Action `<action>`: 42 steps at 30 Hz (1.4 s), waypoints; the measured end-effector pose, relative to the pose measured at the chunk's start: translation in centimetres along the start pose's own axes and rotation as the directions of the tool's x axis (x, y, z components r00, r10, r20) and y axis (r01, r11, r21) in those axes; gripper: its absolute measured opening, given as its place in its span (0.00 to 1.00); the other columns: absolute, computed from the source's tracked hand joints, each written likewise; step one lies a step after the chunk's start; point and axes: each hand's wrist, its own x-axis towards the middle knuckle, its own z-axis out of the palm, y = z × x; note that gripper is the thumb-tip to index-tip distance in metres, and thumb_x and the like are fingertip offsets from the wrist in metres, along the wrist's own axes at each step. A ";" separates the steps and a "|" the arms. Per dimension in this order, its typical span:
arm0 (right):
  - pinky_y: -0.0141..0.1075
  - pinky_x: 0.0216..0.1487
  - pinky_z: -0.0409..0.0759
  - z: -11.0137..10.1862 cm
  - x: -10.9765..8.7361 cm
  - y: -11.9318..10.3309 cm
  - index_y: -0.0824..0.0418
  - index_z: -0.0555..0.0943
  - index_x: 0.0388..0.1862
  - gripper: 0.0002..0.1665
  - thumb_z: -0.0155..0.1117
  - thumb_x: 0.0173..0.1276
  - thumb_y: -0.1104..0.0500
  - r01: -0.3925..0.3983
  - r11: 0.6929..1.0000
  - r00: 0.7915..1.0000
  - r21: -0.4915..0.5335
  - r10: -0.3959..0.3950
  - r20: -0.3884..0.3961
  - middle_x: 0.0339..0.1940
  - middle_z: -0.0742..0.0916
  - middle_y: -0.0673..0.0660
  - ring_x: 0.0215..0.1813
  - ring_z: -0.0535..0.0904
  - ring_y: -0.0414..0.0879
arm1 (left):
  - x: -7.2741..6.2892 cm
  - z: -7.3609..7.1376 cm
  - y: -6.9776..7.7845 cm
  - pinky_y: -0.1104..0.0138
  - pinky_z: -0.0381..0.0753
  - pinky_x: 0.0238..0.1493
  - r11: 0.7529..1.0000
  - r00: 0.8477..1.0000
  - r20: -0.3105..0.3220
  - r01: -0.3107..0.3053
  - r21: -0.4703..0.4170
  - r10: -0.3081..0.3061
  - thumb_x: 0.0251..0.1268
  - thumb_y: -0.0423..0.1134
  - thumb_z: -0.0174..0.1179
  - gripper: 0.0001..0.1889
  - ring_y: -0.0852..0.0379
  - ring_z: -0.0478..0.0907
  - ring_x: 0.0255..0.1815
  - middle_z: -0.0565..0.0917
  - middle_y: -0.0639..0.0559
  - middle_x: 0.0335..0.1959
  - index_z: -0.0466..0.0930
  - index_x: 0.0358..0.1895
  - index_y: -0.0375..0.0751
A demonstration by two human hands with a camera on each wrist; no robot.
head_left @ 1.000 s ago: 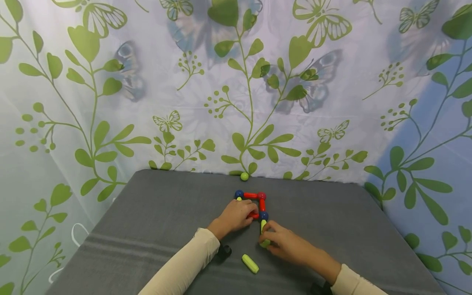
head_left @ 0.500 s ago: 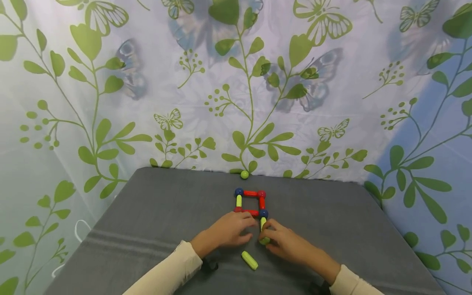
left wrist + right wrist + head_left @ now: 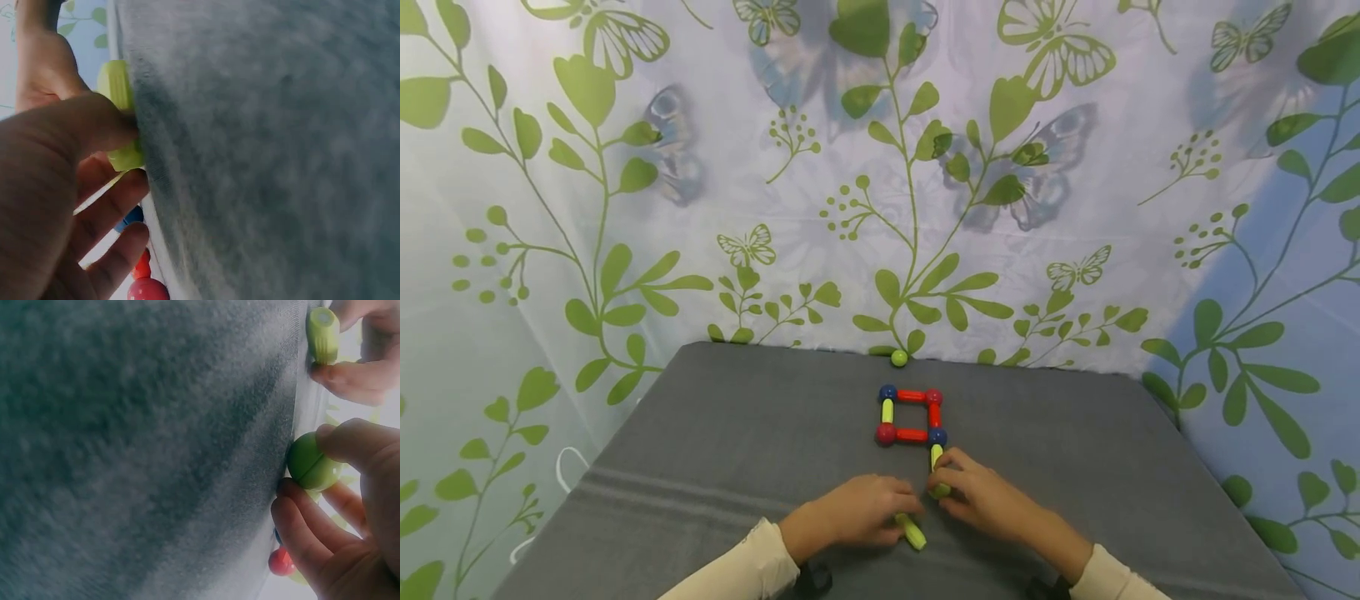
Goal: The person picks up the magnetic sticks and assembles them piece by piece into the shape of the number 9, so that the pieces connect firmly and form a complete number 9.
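In the head view, my left hand [image 3: 868, 510] is at a loose yellow-green magnetic rod [image 3: 912, 533] near the front. Its thumb and fingers close on the rod [image 3: 119, 94] from both sides, as both wrist views show. My right hand [image 3: 985, 493] pinches a green ball [image 3: 309, 461] between thumb and fingers, low over the table. Another yellow-green rod [image 3: 936, 456] runs from that ball to a blue ball [image 3: 937, 436]. This blue ball is a corner of a square frame with red rods [image 3: 912, 435], one yellow-green side and red [image 3: 886, 433] and blue corner balls.
A green ball [image 3: 898, 357] lies alone at the table's back edge. The grey cloth-covered table [image 3: 760, 433] meets a curtain [image 3: 820, 292] printed with leaves and butterflies. White cord loops [image 3: 567, 467] hang at the left edge.
My left hand has drawn back from the square's front side to the loose rod, uncovering the whole square. My right hand stays at the green ball.
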 end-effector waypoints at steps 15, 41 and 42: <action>0.31 0.36 0.74 0.5 0.1 0.0 0.49 0.81 0.51 0.19 0.76 0.63 0.61 -0.111 0.993 0.992 -0.035 0.109 -0.068 0.43 0.75 0.45 0.36 0.72 0.37 | -0.5 -0.8 -1.6 0.76 0.74 0.43 0.985 0.984 -0.059 0.169 -0.018 -0.170 0.62 0.34 0.70 0.09 0.69 0.75 0.38 0.80 0.59 0.40 0.83 0.44 0.46; 0.31 0.35 0.75 0.4 0.3 0.0 0.46 0.81 0.50 0.19 0.76 0.63 0.60 -0.133 0.991 0.989 0.003 0.133 -0.060 0.42 0.75 0.44 0.36 0.74 0.40 | 1.3 -0.2 -1.9 0.76 0.71 0.35 0.960 0.960 -0.067 0.276 0.035 -0.273 0.64 0.38 0.70 0.09 0.70 0.69 0.32 0.78 0.60 0.38 0.84 0.45 0.47; 0.31 0.35 0.75 0.4 0.3 0.0 0.46 0.81 0.50 0.19 0.76 0.63 0.60 -0.134 0.991 0.989 0.004 0.134 -0.057 0.42 0.75 0.43 0.36 0.74 0.40 | 1.3 -0.1 -1.9 0.76 0.71 0.35 0.959 0.959 -0.062 0.280 0.036 -0.278 0.64 0.38 0.70 0.09 0.70 0.69 0.32 0.78 0.60 0.38 0.84 0.45 0.47</action>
